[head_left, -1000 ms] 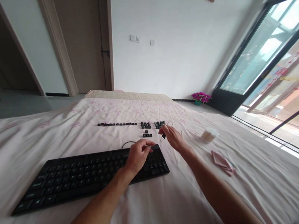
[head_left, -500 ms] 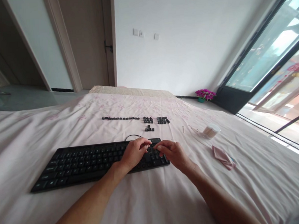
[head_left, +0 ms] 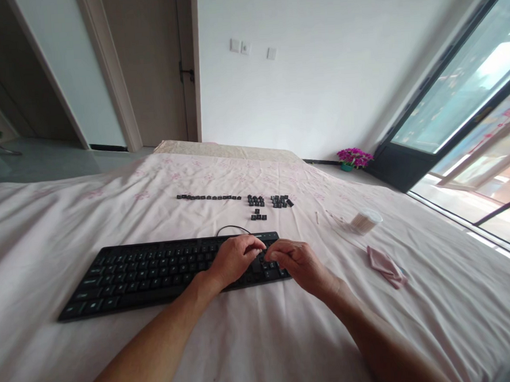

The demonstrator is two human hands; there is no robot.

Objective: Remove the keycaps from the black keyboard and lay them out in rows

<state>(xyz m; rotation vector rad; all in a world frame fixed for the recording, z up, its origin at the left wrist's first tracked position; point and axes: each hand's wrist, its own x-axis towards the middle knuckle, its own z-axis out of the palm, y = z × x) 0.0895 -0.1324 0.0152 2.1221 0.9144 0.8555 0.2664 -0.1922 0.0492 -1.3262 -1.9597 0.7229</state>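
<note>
A black computer keyboard (head_left: 143, 275) lies on the pink-white bed sheet, its right end under both hands. My left hand (head_left: 235, 258) rests over the right part of the keys, thumb and fingers pinched together. Close beside it, my right hand (head_left: 297, 262) is also closed in a pinch above the number pad; whatever either pinch holds is hidden or too small to make out. Beyond the keyboard, loose black keycaps (head_left: 209, 197) form a long row. More keycaps (head_left: 255, 201) stand in small groups to the right of that row.
On the right are a round clear container of cotton swabs (head_left: 364, 222), a loose cotton swab (head_left: 317, 217) and a folded pink cloth (head_left: 387, 266). A thin black cable (head_left: 231, 227) curves behind the keyboard. Purple flowers (head_left: 354, 157) stand on the floor beyond the bed.
The view has shifted slightly. Both hands stay over the right end of the keyboard, with the right fingers curled a little closer to the left ones.
</note>
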